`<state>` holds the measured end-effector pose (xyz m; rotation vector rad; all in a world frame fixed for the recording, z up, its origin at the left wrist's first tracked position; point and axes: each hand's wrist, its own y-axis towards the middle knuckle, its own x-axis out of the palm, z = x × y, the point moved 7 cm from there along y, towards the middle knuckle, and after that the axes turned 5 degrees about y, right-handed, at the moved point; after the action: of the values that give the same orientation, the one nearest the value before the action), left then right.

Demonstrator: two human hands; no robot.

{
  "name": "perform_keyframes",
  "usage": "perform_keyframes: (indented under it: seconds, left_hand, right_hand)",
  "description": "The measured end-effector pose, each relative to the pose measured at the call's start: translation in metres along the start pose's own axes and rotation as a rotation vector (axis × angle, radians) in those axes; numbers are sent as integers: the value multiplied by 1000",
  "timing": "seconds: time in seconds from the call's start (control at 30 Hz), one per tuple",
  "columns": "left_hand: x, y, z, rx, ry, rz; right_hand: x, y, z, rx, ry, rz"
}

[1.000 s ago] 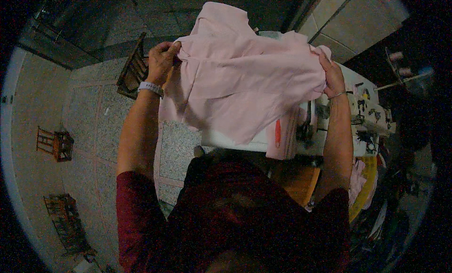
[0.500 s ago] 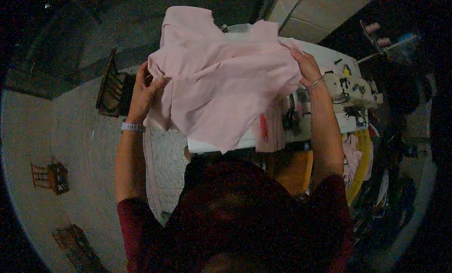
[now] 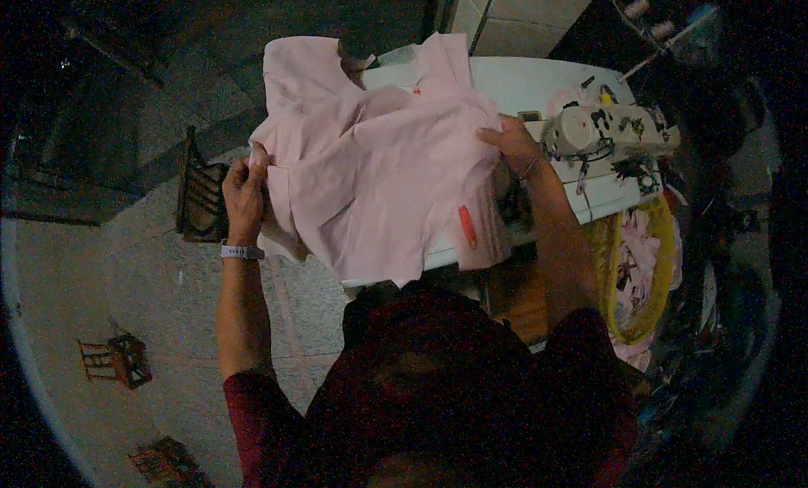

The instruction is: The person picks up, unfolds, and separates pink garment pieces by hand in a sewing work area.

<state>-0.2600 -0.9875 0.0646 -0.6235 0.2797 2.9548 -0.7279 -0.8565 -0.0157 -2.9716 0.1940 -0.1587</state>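
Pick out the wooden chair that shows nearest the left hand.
The slatted chair just left of the left hand; the other chairs appear well below it in the picture.

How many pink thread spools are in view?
2: one pink spool at the upper right, beyond the sewing machine; a second spool just below and right. Darkness may hide others.

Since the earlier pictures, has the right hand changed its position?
Yes. Judged against the red object, which lies still, the right hand has moved left and a little toward the person; it now appears closer to it.
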Motion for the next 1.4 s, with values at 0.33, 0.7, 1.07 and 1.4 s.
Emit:
perform_keyframes:
  seconds: [0.33,0.7,1.07,1.4]
  left_hand:
    - [1,21,-8,41,-8,91]
    - [2,15,-33,-150,-165,32]
    - [-14,-4,-23,-13,-74,189]
    - [57,-94,80,619,572,24]
  right_hand:
    - [0,4,61,140,117,91]
    - [56,-38,-30,-88,217,205]
    - [33,-51,-54,-157,157,288]
    - [26,-53,-40,-153,258,307]
